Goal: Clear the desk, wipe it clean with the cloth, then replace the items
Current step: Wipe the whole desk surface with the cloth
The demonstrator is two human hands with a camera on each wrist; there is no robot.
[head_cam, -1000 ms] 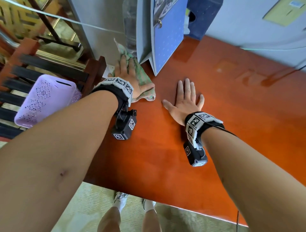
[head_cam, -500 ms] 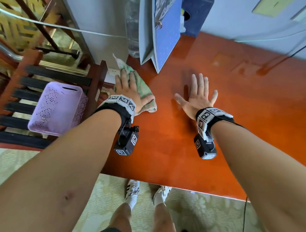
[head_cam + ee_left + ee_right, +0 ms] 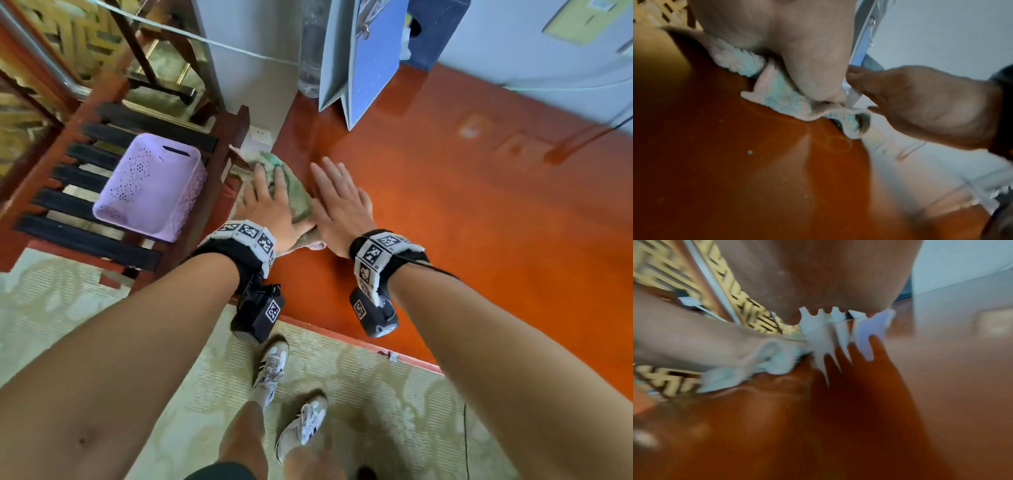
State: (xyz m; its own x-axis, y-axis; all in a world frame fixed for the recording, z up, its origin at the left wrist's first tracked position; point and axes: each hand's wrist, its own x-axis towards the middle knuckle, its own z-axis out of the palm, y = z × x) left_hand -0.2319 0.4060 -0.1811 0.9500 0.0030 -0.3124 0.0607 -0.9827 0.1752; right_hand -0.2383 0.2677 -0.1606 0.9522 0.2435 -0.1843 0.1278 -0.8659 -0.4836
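The green and pink cloth (image 3: 296, 200) lies bunched at the left edge of the glossy orange desk (image 3: 445, 222). My left hand (image 3: 270, 202) presses flat on it with straight fingers, and part of the cloth hangs over the desk's edge. My right hand (image 3: 337, 198) lies flat on the desk right beside the cloth, its thumb side against the cloth's right rim. The left wrist view shows the cloth (image 3: 777, 92) under my palm and my right hand (image 3: 920, 105) close by. The right wrist view is blurred; the cloth (image 3: 772, 358) shows at its left.
A blue folder (image 3: 363, 68), a clear water bottle (image 3: 310, 51) and a dark blue box (image 3: 435, 31) stand at the desk's far left corner. Left of the desk a purple basket (image 3: 154, 192) sits on a wooden chair (image 3: 102, 240). A cable (image 3: 582, 137) crosses the far right.
My left hand has dragged the cloth back toward me along the desk's left edge. My right hand has slid left until it lies against the cloth.
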